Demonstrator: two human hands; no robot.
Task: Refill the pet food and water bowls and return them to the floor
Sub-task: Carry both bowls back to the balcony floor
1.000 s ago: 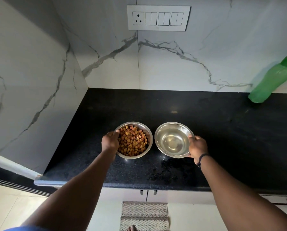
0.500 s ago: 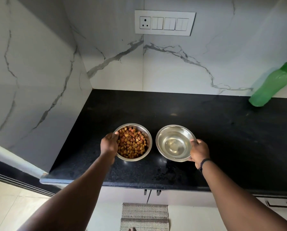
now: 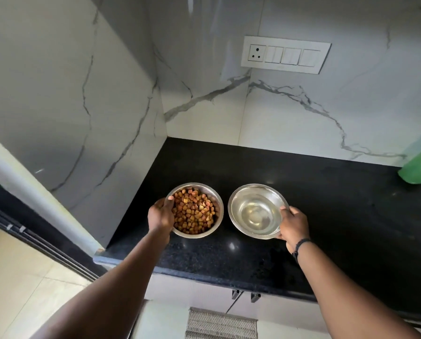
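Two steel bowls stand side by side near the left end of the black counter (image 3: 326, 216). The food bowl (image 3: 215, 223) on the left is full of brown kibble (image 3: 194, 214). My left hand (image 3: 161, 214) grips its left rim, thumb over the edge. The water bowl (image 3: 254, 209) on the right holds clear water. My right hand (image 3: 293, 225) grips its right rim, and a dark band circles that wrist. Whether the bowls rest on the counter or hang just above it, I cannot tell.
A green bottle (image 3: 418, 167) leans against the marble wall at the far right. A switch panel (image 3: 285, 55) sits on the back wall. Marble wall closes the left side. Below the counter edge are white cabinet doors and a striped mat (image 3: 220, 324) on the tiled floor.
Both hands keep their grip on the bowls. The view has shifted left and back, showing more of the left wall and floor; the bowls sit slightly nearer the counter's front edge.
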